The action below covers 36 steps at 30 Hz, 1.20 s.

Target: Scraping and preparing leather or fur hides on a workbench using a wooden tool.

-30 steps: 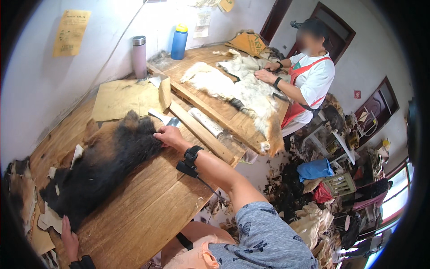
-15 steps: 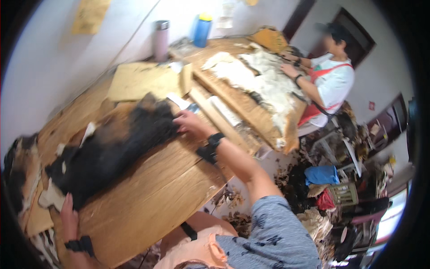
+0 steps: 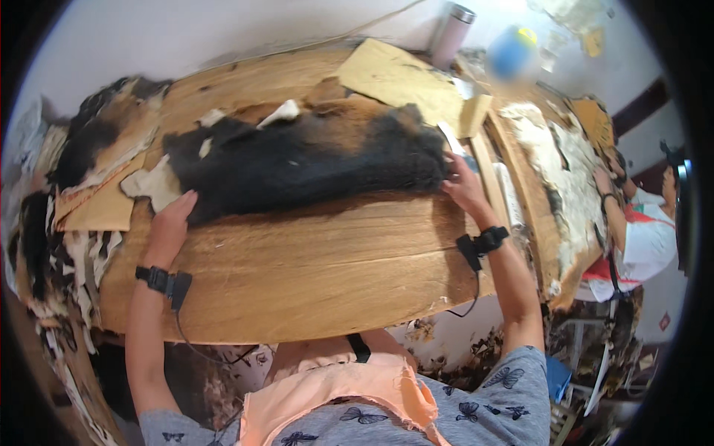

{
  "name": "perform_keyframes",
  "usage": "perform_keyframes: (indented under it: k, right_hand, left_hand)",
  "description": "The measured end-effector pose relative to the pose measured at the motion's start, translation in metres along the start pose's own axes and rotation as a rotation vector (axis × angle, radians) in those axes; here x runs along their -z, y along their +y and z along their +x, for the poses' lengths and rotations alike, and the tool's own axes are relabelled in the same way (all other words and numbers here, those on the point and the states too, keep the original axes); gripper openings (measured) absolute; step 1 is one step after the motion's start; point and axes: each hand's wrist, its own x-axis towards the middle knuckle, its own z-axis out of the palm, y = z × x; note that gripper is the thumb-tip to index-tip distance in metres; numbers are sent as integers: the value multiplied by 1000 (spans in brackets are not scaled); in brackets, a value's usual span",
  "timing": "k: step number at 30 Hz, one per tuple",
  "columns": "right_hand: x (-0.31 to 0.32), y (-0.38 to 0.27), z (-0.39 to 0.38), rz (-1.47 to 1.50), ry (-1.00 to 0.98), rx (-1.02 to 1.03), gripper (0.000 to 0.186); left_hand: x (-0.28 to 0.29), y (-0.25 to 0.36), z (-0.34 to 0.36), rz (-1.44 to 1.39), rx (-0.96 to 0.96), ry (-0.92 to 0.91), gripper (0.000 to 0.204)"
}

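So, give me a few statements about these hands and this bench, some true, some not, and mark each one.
1. The left hand is at the left end of the fur, and the right hand at its right end. True.
2. The fur is plain white. False: it is mostly black, with a brown patch.
3. The flask stands left of the blue bottle. True.
4. The flask's body is green. False: it is pinkish.
5. A pale pelt lies to the right of the fur. True.
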Motion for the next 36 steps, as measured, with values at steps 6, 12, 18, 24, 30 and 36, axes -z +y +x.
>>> perform_keyframes:
  k: [6, 12, 18, 24, 30, 36]
  right_hand:
    - [24, -27, 19, 145, 2, 7, 62]
    - [43, -74, 53, 471, -45, 123, 54]
    - [54, -104, 80, 699, 20, 231, 49]
    - [61, -116, 90, 712, 141, 203, 43]
    - [56, -105, 98, 623, 50, -81, 25]
    - [24, -74, 106, 639, 154, -231, 15]
  left_hand:
    - [25, -9, 15, -60, -72, 7, 35]
    - [70, -25, 52, -78, 16, 9, 36]
    - [125, -40, 80, -258, 116, 20, 30]
    - [171, -44, 94, -370, 115, -51, 24]
    - [167, -52, 96, -598, 296, -213, 25]
    - [131, -61, 103, -414, 221, -208, 28]
